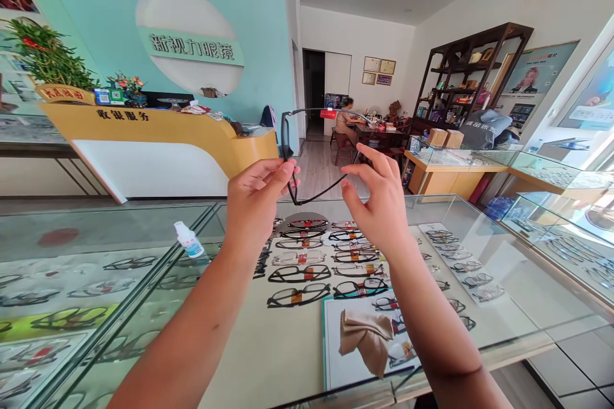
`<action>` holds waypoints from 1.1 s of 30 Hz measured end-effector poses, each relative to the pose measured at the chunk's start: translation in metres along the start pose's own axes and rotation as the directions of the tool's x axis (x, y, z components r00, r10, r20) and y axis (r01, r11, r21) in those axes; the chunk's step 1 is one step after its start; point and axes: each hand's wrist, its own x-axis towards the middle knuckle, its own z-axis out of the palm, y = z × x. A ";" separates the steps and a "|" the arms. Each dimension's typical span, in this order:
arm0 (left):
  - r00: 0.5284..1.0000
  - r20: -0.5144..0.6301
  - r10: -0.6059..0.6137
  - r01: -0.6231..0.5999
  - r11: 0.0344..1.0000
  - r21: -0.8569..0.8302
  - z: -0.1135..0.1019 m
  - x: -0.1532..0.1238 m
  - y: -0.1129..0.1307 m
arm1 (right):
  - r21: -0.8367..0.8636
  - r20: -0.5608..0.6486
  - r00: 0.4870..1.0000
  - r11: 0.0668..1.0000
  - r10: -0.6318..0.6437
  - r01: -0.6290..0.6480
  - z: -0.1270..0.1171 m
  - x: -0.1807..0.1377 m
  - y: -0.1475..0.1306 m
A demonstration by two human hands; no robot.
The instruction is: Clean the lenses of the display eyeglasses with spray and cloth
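Observation:
My left hand [261, 188] pinches a pair of dark-framed eyeglasses [286, 134] by the front, between thumb and fingers. The eyeglasses are held up above the glass counter, turned sideways, with both temples extending to the right. A small red tag [328, 114] hangs on the upper temple. My right hand [378, 198] is beside the temple ends, fingers spread and curved. Its fingertips are close to the lower temple's end; whether they touch it is unclear. Below lie rows of eyeglasses [298, 294] in the display case and a crumpled beige cloth [365, 339] on the counter top.
A small white bottle [188, 239] stands at left on the glass counter [240, 358]. Beyond are a yellow-and-white reception desk [167, 163], a dark shelf [460, 77] and more glass cases [551, 172]. A person [346, 121] sits at a far table.

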 end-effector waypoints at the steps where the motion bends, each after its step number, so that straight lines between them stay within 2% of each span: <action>1: 1.000 -0.011 0.012 -0.012 1.000 -0.002 0.000 0.000 0.000 | -0.013 0.001 1.000 1.000 -0.003 0.003 0.000 0.000 0.001; 11: 0.994 -0.099 0.048 -0.052 0.998 -0.042 0.000 0.003 0.000 | -0.078 0.144 0.989 0.997 0.012 -0.001 0.004 -0.002 0.007; 16: 1.000 0.027 -0.010 0.011 1.000 -0.012 0.009 -0.006 -0.007 | 0.065 0.204 0.979 0.998 -0.004 -0.010 0.007 -0.001 -0.006; 21: 0.983 0.166 -0.082 0.083 0.997 0.002 0.016 -0.016 -0.012 | 0.205 0.250 0.966 0.979 -0.068 0.016 0.017 -0.003 -0.011; 27: 0.961 0.220 -0.168 0.185 0.981 -0.062 0.013 -0.015 -0.007 | 0.290 0.276 0.957 0.957 -0.092 0.008 0.022 -0.003 -0.010; 33: 0.959 0.255 -0.125 0.134 0.991 -0.017 0.009 -0.014 0.002 | 0.277 0.303 0.947 0.961 -0.105 0.018 0.019 -0.002 -0.012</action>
